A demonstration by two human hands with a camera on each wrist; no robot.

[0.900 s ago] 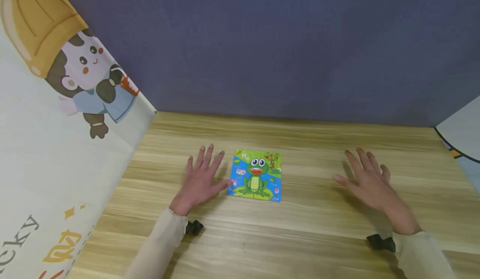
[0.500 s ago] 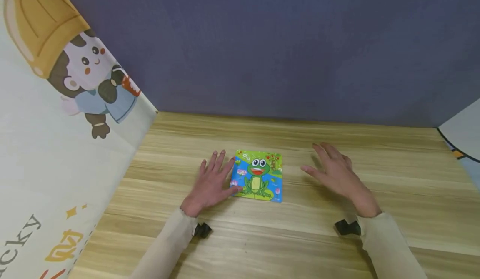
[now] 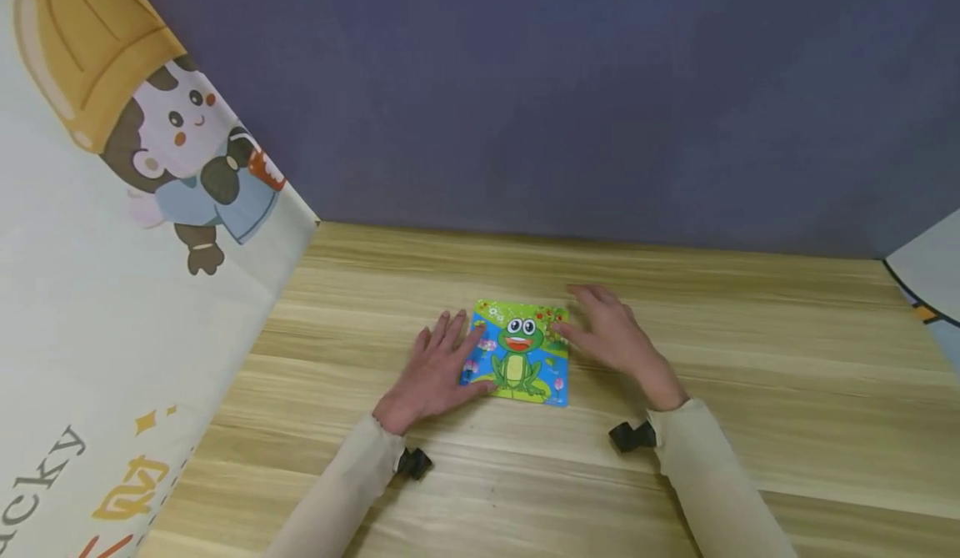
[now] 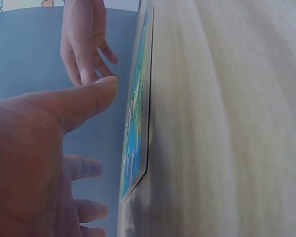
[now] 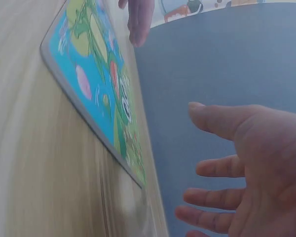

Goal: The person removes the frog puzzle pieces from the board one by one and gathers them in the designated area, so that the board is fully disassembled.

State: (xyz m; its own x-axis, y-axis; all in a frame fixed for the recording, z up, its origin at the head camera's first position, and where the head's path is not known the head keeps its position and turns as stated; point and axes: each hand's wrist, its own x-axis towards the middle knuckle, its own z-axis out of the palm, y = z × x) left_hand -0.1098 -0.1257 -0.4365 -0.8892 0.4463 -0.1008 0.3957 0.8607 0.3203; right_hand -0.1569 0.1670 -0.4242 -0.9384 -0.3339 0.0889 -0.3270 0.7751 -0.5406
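A thin square board with a cartoon frog picture (image 3: 517,358) lies flat on the wooden table. Its grey edge shows in the right wrist view, where the board (image 5: 96,74) fills the upper left. My left hand (image 3: 431,374) is at the board's left side, fingers spread, with thumb and index tip over its left margin. Above the upper right corner hovers my right hand (image 3: 618,337), its fingers loosely extended and the thumb over the picture. In the left wrist view the thumb (image 4: 89,101) appears apart from the board's surface. Neither hand holds anything.
The wood-grain table (image 3: 540,483) meets a dark blue-grey panel (image 3: 555,99) at the back. At the left stands a white wall sheet (image 3: 82,291) with a cartoon figure. Another printed white sheet (image 3: 930,249) borders the right side.
My right hand has moved left from well beside the board to its upper right corner. My left hand has shifted slightly right, over the board's left margin. The board lies as before.
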